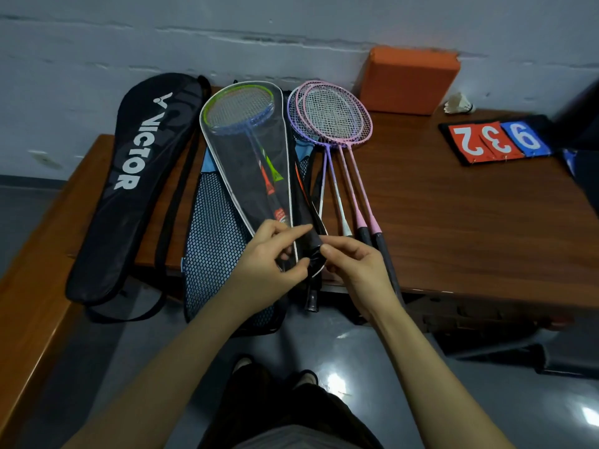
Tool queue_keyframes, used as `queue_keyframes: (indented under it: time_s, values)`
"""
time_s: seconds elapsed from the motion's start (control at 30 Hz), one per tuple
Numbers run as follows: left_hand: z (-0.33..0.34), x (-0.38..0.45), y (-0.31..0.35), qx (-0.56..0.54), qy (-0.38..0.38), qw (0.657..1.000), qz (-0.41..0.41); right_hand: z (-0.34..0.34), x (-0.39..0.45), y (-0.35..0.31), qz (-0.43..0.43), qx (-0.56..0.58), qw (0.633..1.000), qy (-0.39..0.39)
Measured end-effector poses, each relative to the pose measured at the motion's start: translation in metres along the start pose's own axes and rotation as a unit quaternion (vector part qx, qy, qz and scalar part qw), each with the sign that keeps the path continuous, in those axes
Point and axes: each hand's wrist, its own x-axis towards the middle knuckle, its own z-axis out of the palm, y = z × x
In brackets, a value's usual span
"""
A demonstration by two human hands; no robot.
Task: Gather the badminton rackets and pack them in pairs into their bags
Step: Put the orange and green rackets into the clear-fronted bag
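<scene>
Racket bag [246, 163] neck pinched between left fingers [299, 264], right fingers [327, 249].

Bare forearms; seemingly dark trousers [285, 413]

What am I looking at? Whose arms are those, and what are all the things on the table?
There is no machine here. A person wears a camera on their head, so you see their own arms from above. Their left hand and right hand pinch the narrow end of a clear racket bag, which has rackets inside. Beside it on the brown table lie loose pink and purple rackets. To the left is a black bag marked VICTOR, and a blue mesh bag lies underneath. Farther back sit an orange block, a shuttlecock and number cards.
</scene>
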Motion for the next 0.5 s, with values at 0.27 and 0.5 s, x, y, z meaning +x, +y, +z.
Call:
queue_keyframes:
  time_s: [0.27, 0.5]
  values:
    - [0.018, 0.003, 0.000, -0.068, 0.093, 0.993, -0.028, 0.005, 0.002, 0.001, -0.024, -0.083, 0.995, 0.043]
    - [0.040, 0.011, -0.033, 0.095, -0.029, 0.995, -0.001, -0.023, 0.000, 0.012, -0.013, -0.116, 0.990, 0.083]
